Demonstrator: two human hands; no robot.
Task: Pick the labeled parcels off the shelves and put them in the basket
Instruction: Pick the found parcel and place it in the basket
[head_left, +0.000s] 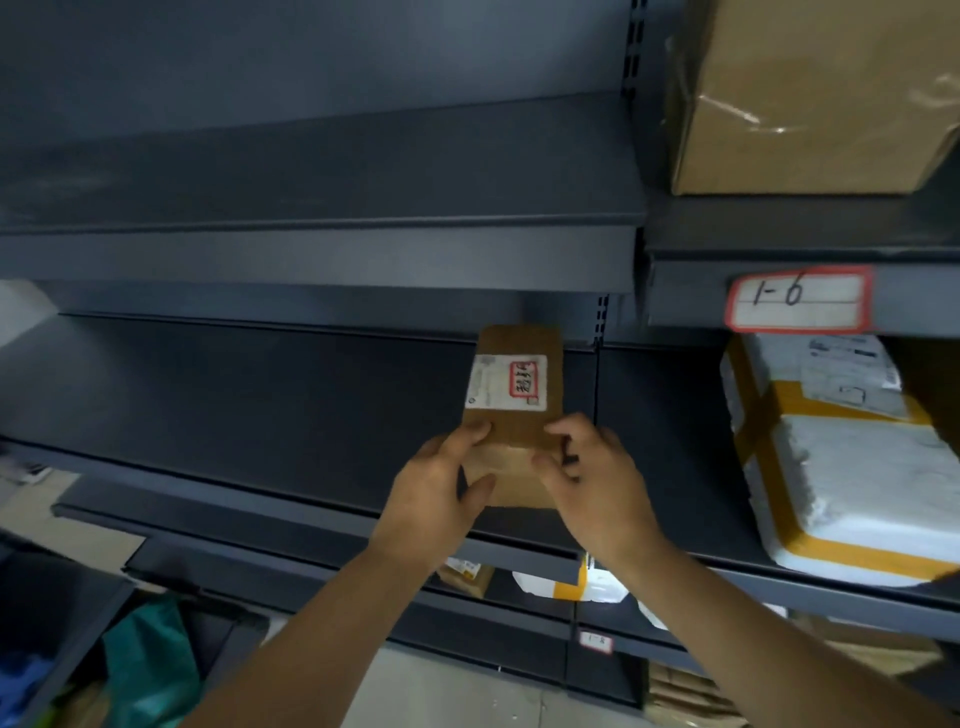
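A small brown cardboard parcel with a white label and a red-framed sticker is held over the middle dark shelf. My left hand grips its near left corner, thumb underneath and fingers on top. My right hand grips the near right corner the same way. The parcel's near end is partly hidden by my fingers. No basket is clearly visible.
A white foam parcel with yellow tape lies on the right shelf under a "1-6" tag. A large cardboard box sits above. More parcels lie on the lower shelf. A green bag is at the lower left.
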